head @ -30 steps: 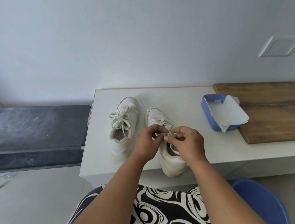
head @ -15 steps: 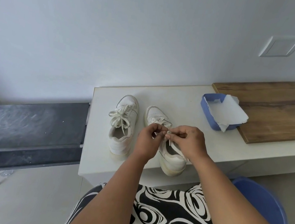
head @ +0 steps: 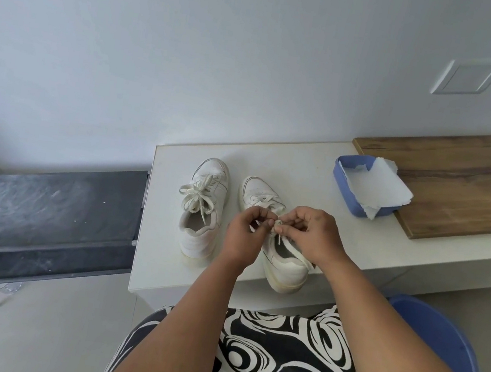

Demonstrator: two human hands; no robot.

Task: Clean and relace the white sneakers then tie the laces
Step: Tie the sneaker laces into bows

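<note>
two white sneakers stand side by side on a white shelf (head: 272, 164), toes pointing to the far wall, heels toward the near edge. the left sneaker (head: 202, 211) is already laced and its laces are tied in a bow (head: 198, 199) that spreads over the tongue. the right sneaker (head: 279, 247) sits just beside it, a little nearer, with its heel reaching the near edge of the shelf; a dark inner lining shows at its opening

both hands meet over the upper part of the right sneaker. the left hand (head: 247, 233) has its fingers curled, thumb and forefinger pressed together and pinching the lace (head: 278, 225). the right hand (head: 313, 236) is curled the same way, its fingertips pinching the same lace from the right, so the two pinches nearly touch. a short lace end (head: 279, 243) hangs down from between the hands over the shoe's opening, and another strand lies along the right side of the shoe, below the right wrist. how the lace runs inside the pinch is hidden by the fingers

to the far right on the shelf lies a blue tray (head: 344, 180) holding a torn sheet of white paper (head: 379, 189); the tray's right part rests on a wooden board (head: 465, 185) that lies on the shelf against the wall. a blue basin (head: 443, 339) stands on the floor at the near right. to the left of the shelf is a dark, dusty surface (head: 46, 205). a black and white patterned garment (head: 277, 357) covers the person's lap at the near edge of the view. a white wall plate (head: 467, 76) sits on the wall at the far right
</note>
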